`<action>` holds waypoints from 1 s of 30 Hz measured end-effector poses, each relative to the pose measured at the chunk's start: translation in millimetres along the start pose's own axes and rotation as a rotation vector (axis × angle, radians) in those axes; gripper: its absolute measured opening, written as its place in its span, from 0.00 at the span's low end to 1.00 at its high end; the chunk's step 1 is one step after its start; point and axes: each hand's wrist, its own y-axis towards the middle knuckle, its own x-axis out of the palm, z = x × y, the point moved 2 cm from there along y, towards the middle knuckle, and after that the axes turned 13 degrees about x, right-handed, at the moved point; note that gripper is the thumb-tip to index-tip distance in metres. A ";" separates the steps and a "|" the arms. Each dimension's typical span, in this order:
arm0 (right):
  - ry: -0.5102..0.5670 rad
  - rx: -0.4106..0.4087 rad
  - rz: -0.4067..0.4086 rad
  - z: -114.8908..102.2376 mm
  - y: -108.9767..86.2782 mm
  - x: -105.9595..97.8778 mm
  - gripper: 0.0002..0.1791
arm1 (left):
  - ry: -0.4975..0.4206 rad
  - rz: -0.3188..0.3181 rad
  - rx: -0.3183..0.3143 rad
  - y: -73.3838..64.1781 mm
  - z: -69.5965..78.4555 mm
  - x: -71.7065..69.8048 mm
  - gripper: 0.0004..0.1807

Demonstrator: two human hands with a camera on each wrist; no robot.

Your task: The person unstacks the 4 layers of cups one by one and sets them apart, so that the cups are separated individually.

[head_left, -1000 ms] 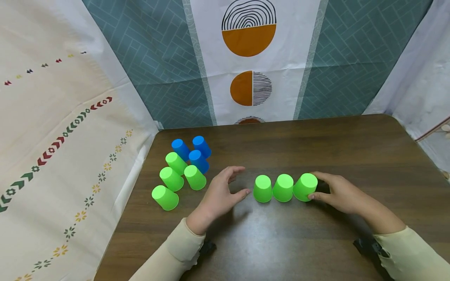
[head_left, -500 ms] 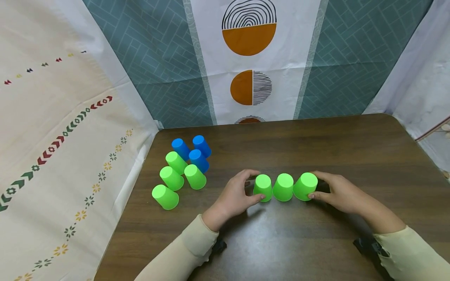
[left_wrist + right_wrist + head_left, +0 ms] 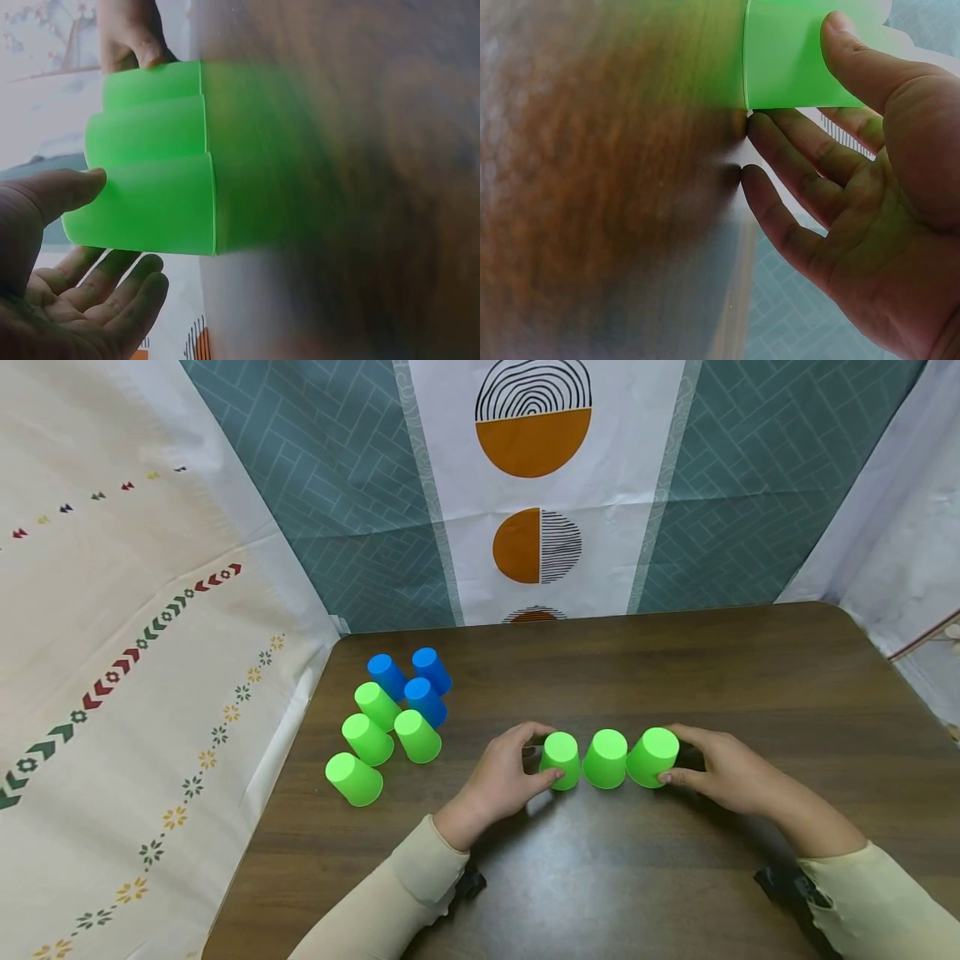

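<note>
Three upturned green cups stand in a row on the table: a left cup (image 3: 560,761), a middle cup (image 3: 605,760) and a right cup (image 3: 653,757). My left hand (image 3: 506,777) holds the left cup at its side, thumb on the front, fingers reaching behind; the left wrist view shows the thumb (image 3: 71,191) against its wall. At the other end my right hand (image 3: 723,772) holds the right cup, its thumb (image 3: 847,49) on the front and some fingertips hidden behind. The middle cup sits close between them, touched by neither hand.
On the table's left side several upturned green cups (image 3: 354,779) form a cluster, with three blue cups (image 3: 426,702) behind them. The brown table (image 3: 675,668) ends at a patterned cloth (image 3: 360,510) at the back. A pale embroidered cloth (image 3: 112,635) hangs at the left.
My left hand has moved right, from beside the left cup to a hold on it. The right hand and the cups look still.
</note>
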 end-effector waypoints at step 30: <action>-0.008 0.005 -0.001 0.2 -0.3 0.5 0.32 | -0.047 0.273 -0.131 -52.4 -29.1 -68.3 0.28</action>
